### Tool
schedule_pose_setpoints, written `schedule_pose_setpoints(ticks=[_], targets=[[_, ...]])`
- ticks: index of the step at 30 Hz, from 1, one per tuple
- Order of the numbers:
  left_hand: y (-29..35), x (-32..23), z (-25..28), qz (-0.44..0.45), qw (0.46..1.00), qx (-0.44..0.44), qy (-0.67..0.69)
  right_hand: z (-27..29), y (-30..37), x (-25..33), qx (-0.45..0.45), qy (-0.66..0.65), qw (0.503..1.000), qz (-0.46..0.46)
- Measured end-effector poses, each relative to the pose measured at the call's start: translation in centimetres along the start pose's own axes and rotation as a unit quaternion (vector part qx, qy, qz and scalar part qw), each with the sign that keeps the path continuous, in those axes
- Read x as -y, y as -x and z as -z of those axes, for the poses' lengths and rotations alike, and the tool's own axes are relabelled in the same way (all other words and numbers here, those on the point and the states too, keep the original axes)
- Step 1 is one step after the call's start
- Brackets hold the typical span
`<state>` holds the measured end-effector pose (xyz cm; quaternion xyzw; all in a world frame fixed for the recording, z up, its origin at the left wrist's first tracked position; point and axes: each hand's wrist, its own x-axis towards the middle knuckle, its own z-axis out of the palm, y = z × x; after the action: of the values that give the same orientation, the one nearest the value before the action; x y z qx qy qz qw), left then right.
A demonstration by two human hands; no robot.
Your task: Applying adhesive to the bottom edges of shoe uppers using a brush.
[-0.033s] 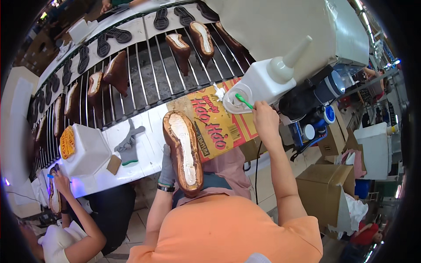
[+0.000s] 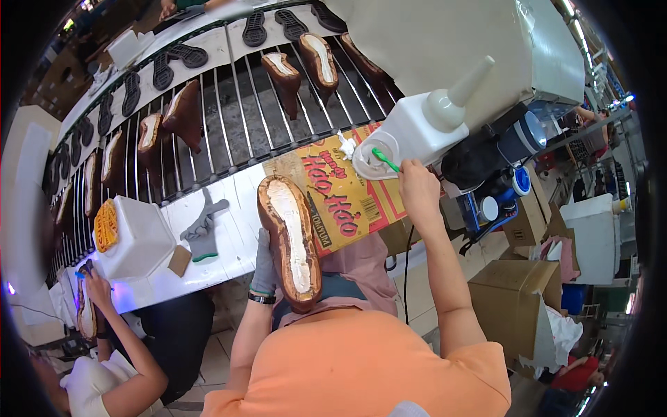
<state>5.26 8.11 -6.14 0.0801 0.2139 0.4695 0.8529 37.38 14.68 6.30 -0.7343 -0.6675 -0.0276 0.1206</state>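
Observation:
My left hand (image 2: 264, 267), in a grey glove, grips a brown shoe upper (image 2: 313, 267) by its left side. The upper's underside faces up, with a white strip (image 2: 290, 229) down its middle. Bare, my right hand (image 2: 420, 189) pinches the handle of a green brush (image 2: 386, 160). The brush's other end dips into the round cup (image 2: 364, 172) at the front of a white plastic dispenser bottle (image 2: 417, 125) with a long pale nozzle. What liquid is in the cup, I cannot make out.
Printed yellow cardboard (image 2: 347, 201) covers the table before me. Beyond it, a roller conveyor (image 2: 240, 104) carries several uppers and black soles (image 2: 254, 29). A spare grey glove (image 2: 203, 233) and white container (image 2: 142, 236) lie left. A co-worker's hand (image 2: 97, 286) works there. Cardboard boxes (image 2: 511, 302) stand right.

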Motion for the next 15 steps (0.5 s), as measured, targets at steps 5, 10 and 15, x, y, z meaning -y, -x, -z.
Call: schedule_pose_setpoints(ticks=[5,10,15], targets=[[-0.2,-0.1,0.1,0.014,0.996,-0.063,-0.068,-0.7,-0.9,1.8,0.039,0.098,0.994,0.013],[-1.0,0.0,-0.4,0.066,0.992,-0.090,-0.051,-1.2,-1.7,0.8,0.046,0.056,0.997,0.029],[-1.2,-0.2,-0.9,0.069,0.996,0.032,0.043,-2.9,0.0,-2.0,-0.022,-0.178,0.982,-0.050]])
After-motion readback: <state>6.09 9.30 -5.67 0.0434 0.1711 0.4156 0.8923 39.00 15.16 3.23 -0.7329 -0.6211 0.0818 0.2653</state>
